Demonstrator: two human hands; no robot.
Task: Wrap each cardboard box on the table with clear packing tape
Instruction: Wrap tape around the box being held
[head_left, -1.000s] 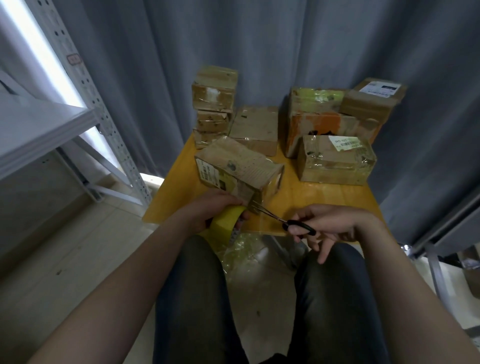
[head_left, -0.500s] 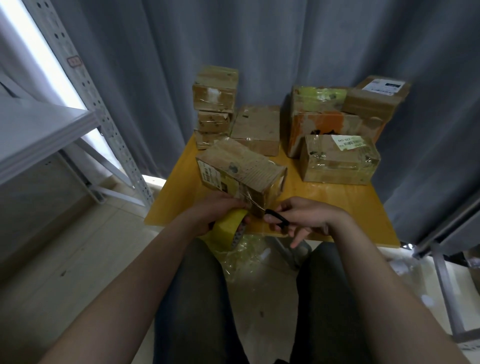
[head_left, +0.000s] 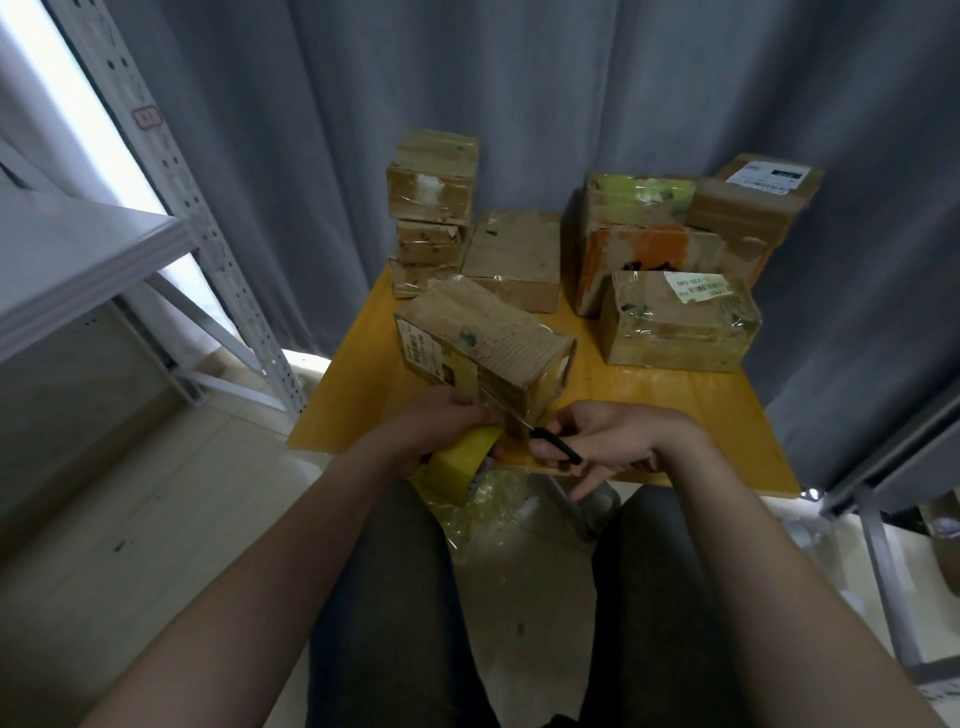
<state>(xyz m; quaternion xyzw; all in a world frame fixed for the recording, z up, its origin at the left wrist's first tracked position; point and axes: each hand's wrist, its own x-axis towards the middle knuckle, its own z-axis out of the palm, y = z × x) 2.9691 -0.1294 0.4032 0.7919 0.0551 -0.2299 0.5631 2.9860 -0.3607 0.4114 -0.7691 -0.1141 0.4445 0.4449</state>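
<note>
Closing in from right: my right hand grips black-handled scissors, blades now at near corner of long brown cardboard box, near middle of yellow wooden table. Left hand clutches yellowish packing-tape roll. Cut imminent, I judge.

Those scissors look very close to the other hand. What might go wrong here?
1. The scissors point their blades toward the left hand gripping the tape roll; a slip might nick a finger.
2. The box sits near the table front edge; a tug on the tape might drag it off.
3. The blades lie by the box corner and might cut the cardboard.
</note>
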